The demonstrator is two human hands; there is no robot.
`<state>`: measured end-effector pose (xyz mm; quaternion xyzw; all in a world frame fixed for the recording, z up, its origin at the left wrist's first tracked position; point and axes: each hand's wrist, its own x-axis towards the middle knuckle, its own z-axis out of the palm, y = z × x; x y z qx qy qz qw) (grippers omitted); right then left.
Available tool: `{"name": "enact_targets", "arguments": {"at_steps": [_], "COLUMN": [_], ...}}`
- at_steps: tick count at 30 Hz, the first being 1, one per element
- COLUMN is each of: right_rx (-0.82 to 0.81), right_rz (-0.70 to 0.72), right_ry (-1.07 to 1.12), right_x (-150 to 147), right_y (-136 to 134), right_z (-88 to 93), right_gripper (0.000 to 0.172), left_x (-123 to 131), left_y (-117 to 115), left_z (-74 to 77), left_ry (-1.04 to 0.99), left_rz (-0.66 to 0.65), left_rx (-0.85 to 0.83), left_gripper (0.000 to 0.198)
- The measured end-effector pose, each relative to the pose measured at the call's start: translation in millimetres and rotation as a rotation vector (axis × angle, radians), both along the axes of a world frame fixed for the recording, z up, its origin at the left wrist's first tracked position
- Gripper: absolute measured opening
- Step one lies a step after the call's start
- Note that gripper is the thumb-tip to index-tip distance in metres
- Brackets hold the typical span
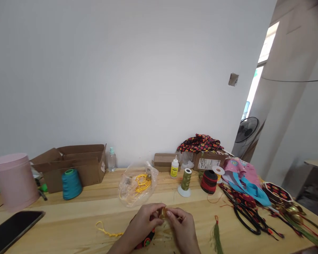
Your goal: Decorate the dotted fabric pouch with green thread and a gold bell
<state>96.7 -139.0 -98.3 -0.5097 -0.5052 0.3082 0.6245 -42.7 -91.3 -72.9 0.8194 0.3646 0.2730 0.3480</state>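
My left hand (145,220) and my right hand (182,225) meet low in the middle of the view, above the wooden table. Between their fingertips is a small gold-coloured piece (163,213), pinched from both sides; its exact kind is hard to make out. Under my left hand lies a dark patterned fabric item (147,240) with red and green, mostly covered by the hand. A yellow twisted cord (110,233) with a loop at its end runs out to the left of that wrist. To the right of my right hand lies a green tassel (216,238) with an orange top.
A clear bag (137,185) with yellow cord, a glue bottle (174,167), an olive thread spool (186,182) and a red-black spool (209,181) stand beyond the hands. Black-handled scissors (246,220) lie right; a phone (14,229), teal cone (71,184) and cardboard box (76,169) left.
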Motion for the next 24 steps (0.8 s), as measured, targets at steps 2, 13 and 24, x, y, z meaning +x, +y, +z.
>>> {"name": "enact_targets", "arguments": {"at_steps": [2,13,24], "right_rx": [0.019,0.039,0.062], "right_rz": [-0.048,-0.146,-0.174], "right_ry": [0.001,0.013,0.02], "right_x": [0,3,-2], "right_y": [-1,-3,-9], "right_z": [-0.3,-1.3,13.3], "right_gripper": [0.024,0.024,0.024], "left_x": [2,3,-1], "left_y": [-2,-10,-16], "left_z": [1.7,0.4,10.2], "left_ry": [-0.006,0.163,0.219], "left_rz": [-0.017,-0.137,-0.1], "left_rx": [-0.02,0.094,0.144], "left_gripper": [0.034,0.029,0.019]}}
